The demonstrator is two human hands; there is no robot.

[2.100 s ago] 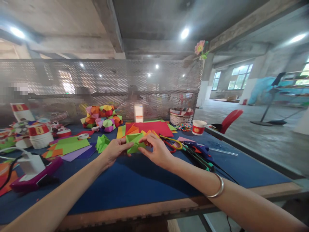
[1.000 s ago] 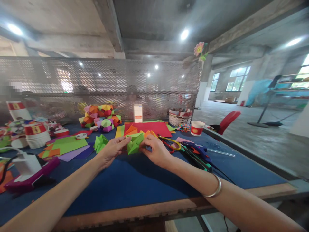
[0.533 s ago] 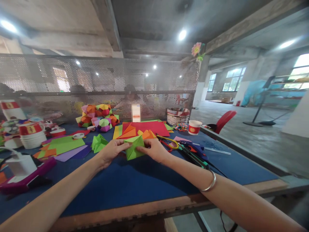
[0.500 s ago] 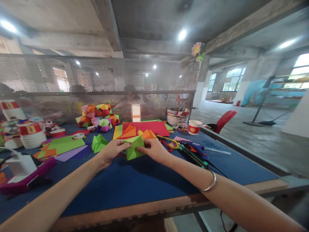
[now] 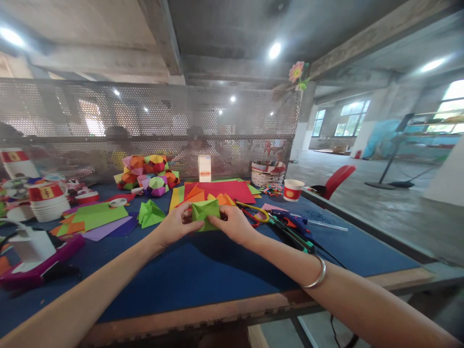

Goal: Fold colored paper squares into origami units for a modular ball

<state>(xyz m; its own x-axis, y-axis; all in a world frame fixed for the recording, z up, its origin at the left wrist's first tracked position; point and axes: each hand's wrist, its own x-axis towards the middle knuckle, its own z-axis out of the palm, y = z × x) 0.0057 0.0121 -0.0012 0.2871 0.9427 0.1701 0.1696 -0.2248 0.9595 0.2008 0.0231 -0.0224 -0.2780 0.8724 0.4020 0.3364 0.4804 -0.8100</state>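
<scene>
A folded green paper piece (image 5: 206,212) is held up above the blue table, showing creased flaps and a squarish outline. My left hand (image 5: 178,223) grips its left side, thumb on the near face. On the right side my right hand (image 5: 234,223) pinches it, thumb pressed near its middle. The far fingers of both hands are partly hidden behind the paper. Left of my left hand rests another folded green paper unit (image 5: 150,213). Behind the held piece lie folded orange paper pieces (image 5: 195,195) on a stack of red paper (image 5: 235,191).
Scissors (image 5: 259,212) with yellow handles, a cutter (image 5: 292,233) and a blue glue gun (image 5: 290,220) lie right of my hands. Further off stand a paper cup (image 5: 293,189), a woven basket (image 5: 267,173) and colourful paper balls (image 5: 150,176). Loose coloured sheets (image 5: 103,216) lie left.
The green paper has turned from a tilted, diamond-like angle to a squarer one. My left hand has shifted slightly right, its thumb now lower on the paper.
</scene>
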